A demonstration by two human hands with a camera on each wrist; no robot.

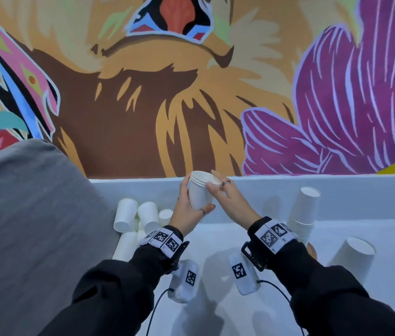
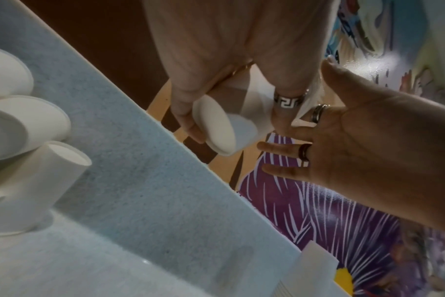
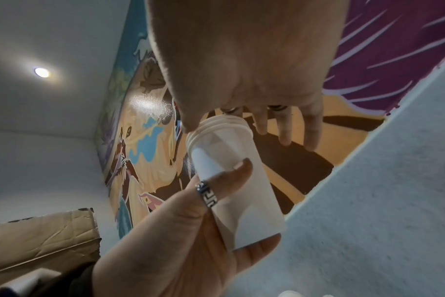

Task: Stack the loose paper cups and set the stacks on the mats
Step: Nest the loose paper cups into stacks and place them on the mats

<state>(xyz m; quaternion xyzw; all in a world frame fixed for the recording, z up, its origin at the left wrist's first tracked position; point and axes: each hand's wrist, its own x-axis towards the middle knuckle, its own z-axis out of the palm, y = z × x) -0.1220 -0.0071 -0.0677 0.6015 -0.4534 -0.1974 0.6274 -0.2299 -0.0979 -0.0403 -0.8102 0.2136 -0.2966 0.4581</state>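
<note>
My left hand (image 1: 195, 202) grips a short stack of nested white paper cups (image 1: 201, 190), mouth up and tilted, above the back of the white surface. Its thumb with a patterned ring (image 3: 207, 194) lies across the side of the stack (image 3: 236, 191). My right hand (image 1: 213, 179) is at the stack's rim with the thumb touching the rim and the fingers (image 3: 285, 138) held straight beyond it. The left wrist view shows the stack's bottom (image 2: 216, 128) and the right palm spread open. Several loose cups (image 1: 138, 219) lie in a heap at the left.
A tall upside-down stack of cups (image 1: 306, 209) stands at the right on a brown mat (image 1: 312, 249). Another upside-down stack (image 1: 351, 259) stands nearer me. A grey cushion (image 1: 22, 214) fills the left side. A low white ledge (image 1: 349, 190) and a painted wall close the back.
</note>
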